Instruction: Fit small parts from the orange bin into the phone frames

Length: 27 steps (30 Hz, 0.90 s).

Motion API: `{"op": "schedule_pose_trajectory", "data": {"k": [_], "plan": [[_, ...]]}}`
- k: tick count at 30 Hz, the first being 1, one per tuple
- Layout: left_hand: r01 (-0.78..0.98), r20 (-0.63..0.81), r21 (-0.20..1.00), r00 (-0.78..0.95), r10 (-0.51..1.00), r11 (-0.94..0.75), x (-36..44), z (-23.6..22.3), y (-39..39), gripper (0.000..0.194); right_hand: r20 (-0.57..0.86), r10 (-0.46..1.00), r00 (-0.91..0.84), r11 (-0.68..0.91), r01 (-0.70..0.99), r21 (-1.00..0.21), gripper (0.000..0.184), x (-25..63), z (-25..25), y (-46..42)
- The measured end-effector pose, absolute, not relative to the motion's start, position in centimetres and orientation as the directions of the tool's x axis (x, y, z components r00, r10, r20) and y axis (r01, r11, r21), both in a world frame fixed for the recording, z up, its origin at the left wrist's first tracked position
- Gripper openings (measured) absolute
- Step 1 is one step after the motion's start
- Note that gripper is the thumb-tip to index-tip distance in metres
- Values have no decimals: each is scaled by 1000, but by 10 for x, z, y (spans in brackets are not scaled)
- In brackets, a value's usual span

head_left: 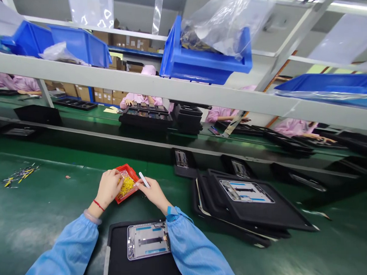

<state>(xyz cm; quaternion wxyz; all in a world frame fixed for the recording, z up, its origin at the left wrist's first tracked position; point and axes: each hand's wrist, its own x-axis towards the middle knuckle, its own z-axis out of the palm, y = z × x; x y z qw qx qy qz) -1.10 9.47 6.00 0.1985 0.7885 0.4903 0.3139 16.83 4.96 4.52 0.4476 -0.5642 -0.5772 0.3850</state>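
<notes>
pinching a white tool (144, 180) in right hand (153, 192); left hand (109, 186), grip unclear, at light-looking yellow pieces (126, 186), best pinched endwise.

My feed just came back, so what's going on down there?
The left hand reaches over small yellow pieces in a red tray; any grip is hidden. The right hand holds a white pen-like tool by the red tray's right edge. Below the hands, a phone frame lies on a black tray; stacked black trays sit to the right.

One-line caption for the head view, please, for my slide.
Left hand at a red tray of small yellow parts, right hand holding a slim white tool.
</notes>
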Motion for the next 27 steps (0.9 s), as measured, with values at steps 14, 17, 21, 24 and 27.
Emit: {"op": "schedule_pose_trajectory", "data": {"k": [14, 17, 21, 24, 27], "plan": [[71, 68, 993, 347, 935, -99, 27, 72, 48, 38, 49, 999, 17, 45, 185, -982, 30, 175, 61, 13], [4, 45, 999, 337, 940, -49, 33, 74, 39, 33, 47, 999, -3, 47, 203, -978, 22, 181, 67, -3], [-45, 31, 999, 429, 903, -12, 36, 77, 25, 30, 18, 994, -112, 76, 542, -837, 15, 191, 72, -48], [21, 4, 1000, 568, 823, -19, 31, 75, 9, 28, -46, 976, -211, 154, 830, -536, 39, 190, 60, -92], [160, -3, 979, 624, 781, -124, 23, 66, -13, 27, -12, 967, -253, 236, 920, -312, 85, 182, 31, -124]]}}
